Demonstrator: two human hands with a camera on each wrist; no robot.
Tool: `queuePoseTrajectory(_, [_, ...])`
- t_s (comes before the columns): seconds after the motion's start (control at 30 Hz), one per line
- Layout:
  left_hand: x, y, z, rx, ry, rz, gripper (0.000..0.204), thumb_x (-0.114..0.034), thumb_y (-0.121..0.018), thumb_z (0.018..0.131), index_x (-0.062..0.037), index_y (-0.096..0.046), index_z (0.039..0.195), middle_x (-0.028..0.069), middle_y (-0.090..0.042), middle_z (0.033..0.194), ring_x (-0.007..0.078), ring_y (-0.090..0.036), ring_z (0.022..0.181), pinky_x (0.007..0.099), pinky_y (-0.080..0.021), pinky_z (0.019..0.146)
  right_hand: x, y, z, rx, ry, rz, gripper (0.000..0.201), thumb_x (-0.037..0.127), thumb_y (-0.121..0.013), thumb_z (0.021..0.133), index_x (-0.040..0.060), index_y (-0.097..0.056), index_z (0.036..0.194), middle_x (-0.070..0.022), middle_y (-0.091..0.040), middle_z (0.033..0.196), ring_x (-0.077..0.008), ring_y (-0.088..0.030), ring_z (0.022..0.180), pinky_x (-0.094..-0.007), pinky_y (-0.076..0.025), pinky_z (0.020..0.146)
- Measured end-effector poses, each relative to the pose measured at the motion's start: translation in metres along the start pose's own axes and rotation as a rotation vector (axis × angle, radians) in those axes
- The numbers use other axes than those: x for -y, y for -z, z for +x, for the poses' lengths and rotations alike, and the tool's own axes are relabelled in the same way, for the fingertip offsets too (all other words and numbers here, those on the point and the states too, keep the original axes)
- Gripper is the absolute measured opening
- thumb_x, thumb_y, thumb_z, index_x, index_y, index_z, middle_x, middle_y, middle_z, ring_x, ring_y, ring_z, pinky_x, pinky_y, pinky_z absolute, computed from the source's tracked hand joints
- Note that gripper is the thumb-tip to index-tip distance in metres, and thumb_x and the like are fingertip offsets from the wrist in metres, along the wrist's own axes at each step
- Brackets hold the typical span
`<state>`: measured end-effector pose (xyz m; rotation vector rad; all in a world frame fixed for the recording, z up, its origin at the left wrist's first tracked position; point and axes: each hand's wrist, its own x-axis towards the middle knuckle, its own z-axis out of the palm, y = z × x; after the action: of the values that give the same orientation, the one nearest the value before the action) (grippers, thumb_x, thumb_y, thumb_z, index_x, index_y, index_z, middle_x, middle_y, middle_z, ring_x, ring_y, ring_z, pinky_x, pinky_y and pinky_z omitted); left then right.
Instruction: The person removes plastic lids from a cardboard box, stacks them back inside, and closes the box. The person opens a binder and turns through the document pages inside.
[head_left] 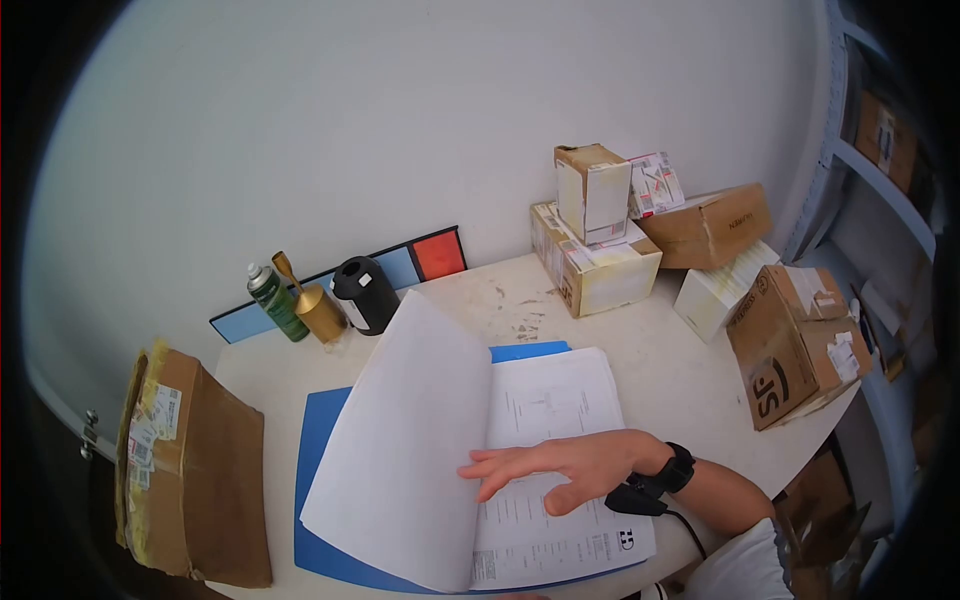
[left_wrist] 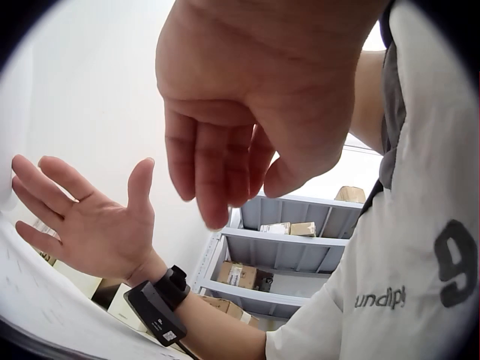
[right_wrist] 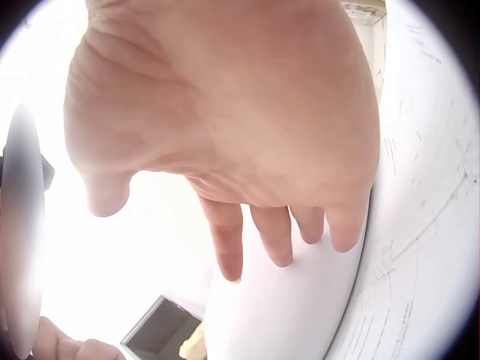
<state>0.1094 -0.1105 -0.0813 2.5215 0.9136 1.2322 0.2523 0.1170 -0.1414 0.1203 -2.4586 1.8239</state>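
My right hand [head_left: 565, 470] stretches over a stack of printed sheets [head_left: 550, 395], fingers extended and thumb apart. Its fingertips are at the white underside of a raised page [head_left: 400, 450], which curves up and over to the left. Under the papers lies a blue folder [head_left: 322, 430]. In the right wrist view the straight fingers [right_wrist: 271, 232] overlap the curved page [right_wrist: 292, 300]. The left hand [left_wrist: 255, 97] hangs with loosely bent fingers and nothing in them in the left wrist view; the head view barely catches it at the bottom edge.
A brown carton [head_left: 215, 470] stands at the left. Along the wall are a green spray can [head_left: 277, 300], a gold holder [head_left: 319, 312] and a black canister [head_left: 365, 295]. Stacked boxes [head_left: 600, 265] and an open carton [head_left: 790, 345] occupy the right side, beside a metal shelf [head_left: 880, 175].
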Motion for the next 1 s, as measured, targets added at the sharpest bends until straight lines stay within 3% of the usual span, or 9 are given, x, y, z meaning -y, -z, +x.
queuePoseTrajectory(0.13, [0.014,-0.018,0.007,0.282,0.399,0.365,0.058,-0.025,-0.083,0.076,-0.0023,-0.062,0.124,0.0186,-0.062,0.123,0.0379,-0.056,0.123,0.0543,-0.042,0.108,0.021,0.004,-0.009,-0.011,-0.254,-0.111,0.063,0.045,-0.067,0.098,0.0034,-0.054,0.143,-0.0157,-0.033,0.166,-0.0353,-0.022,0.156,-0.0441,-0.027,0.124])
queuePoseTrajectory(0.23, [0.036,-0.026,-0.021,0.351,0.551,0.468,0.066,-0.027,-0.086,0.071,-0.0037,-0.062,0.128,0.0217,-0.055,0.135,0.0432,-0.044,0.135,0.0589,-0.030,0.117,-0.002,0.025,-0.030,-0.233,-0.459,-0.515,0.062,0.045,-0.067,0.097,0.0017,-0.056,0.140,-0.0194,-0.040,0.161,-0.0365,-0.030,0.152,-0.0424,-0.029,0.122])
queuePoseTrajectory(0.3, [0.040,-0.020,-0.022,0.311,0.552,0.498,0.073,-0.028,-0.088,0.067,-0.0039,-0.061,0.130,0.0194,-0.057,0.134,0.0409,-0.047,0.134,0.0634,-0.030,0.116,-0.014,0.044,-0.043,-0.397,-0.485,-0.755,0.060,0.043,-0.066,0.098,0.0011,-0.056,0.139,-0.0220,-0.044,0.157,-0.0358,-0.038,0.148,-0.0407,-0.034,0.119])
queuePoseTrajectory(0.4, [0.041,-0.008,-0.023,0.558,0.514,0.551,0.067,-0.052,-0.068,0.094,-0.0082,-0.057,0.143,0.0244,-0.060,0.135,0.0427,-0.055,0.134,0.0765,-0.024,0.112,-0.019,0.065,-0.055,-0.522,-0.549,-0.659,0.058,0.041,-0.066,0.099,0.0007,-0.055,0.139,-0.0236,-0.050,0.151,-0.0353,-0.046,0.141,-0.0396,-0.039,0.115])
queuePoseTrajectory(0.47, [0.047,-0.014,-0.026,0.712,0.513,0.567,0.084,-0.077,-0.056,0.085,-0.0167,-0.060,0.143,0.0217,-0.055,0.144,0.0438,-0.037,0.148,0.0858,0.000,0.108,-0.028,0.070,-0.061,-0.609,-0.549,-0.481,0.058,0.040,-0.065,0.100,0.0005,-0.054,0.141,-0.0237,-0.056,0.144,-0.0346,-0.054,0.133,-0.0386,-0.043,0.111])
queuePoseTrajectory(0.5, [0.043,-0.012,-0.022,0.711,0.512,0.565,0.084,-0.077,-0.056,0.085,-0.0167,-0.060,0.143,0.0217,-0.055,0.144,0.0438,-0.037,0.148,0.0858,0.000,0.108,-0.031,0.071,-0.062,-0.609,-0.551,-0.482,0.058,0.040,-0.065,0.100,0.0005,-0.054,0.141,-0.0237,-0.056,0.144,-0.0346,-0.054,0.133,-0.0386,-0.043,0.111])
queuePoseTrajectory(0.57, [0.033,-0.004,-0.012,0.425,0.531,0.451,0.065,-0.023,-0.085,0.073,-0.0045,-0.061,0.130,0.0166,-0.060,0.131,0.0373,-0.051,0.132,0.0685,-0.026,0.116,-0.036,0.070,-0.066,-0.635,-0.543,-0.544,0.062,0.042,-0.063,0.100,-0.0038,-0.054,0.140,-0.0249,-0.058,0.139,-0.0354,-0.056,0.130,-0.0393,-0.044,0.109])
queuePoseTrajectory(0.9, [0.046,0.000,-0.014,0.067,0.549,0.282,0.043,-0.005,-0.069,0.088,-0.0014,-0.062,0.130,0.0148,-0.070,0.091,0.0351,-0.067,0.101,0.0642,-0.031,0.115,-0.042,0.078,-0.068,-0.712,-0.557,-0.425,0.054,0.038,-0.060,0.103,-0.0009,-0.055,0.139,-0.0208,-0.065,0.127,-0.0291,-0.062,0.116,-0.0366,-0.048,0.100])
queuePoseTrajectory(1.0, [0.039,0.022,-0.011,-0.129,0.788,0.309,0.040,-0.003,-0.068,0.088,0.0011,-0.064,0.128,0.0125,-0.068,0.079,0.0331,-0.066,0.088,0.0555,-0.040,0.110,-0.043,0.076,-0.071,-0.738,-0.545,-0.466,0.051,0.037,-0.060,0.103,-0.0007,-0.056,0.137,-0.0212,-0.065,0.127,-0.0288,-0.061,0.116,-0.0368,-0.048,0.100])
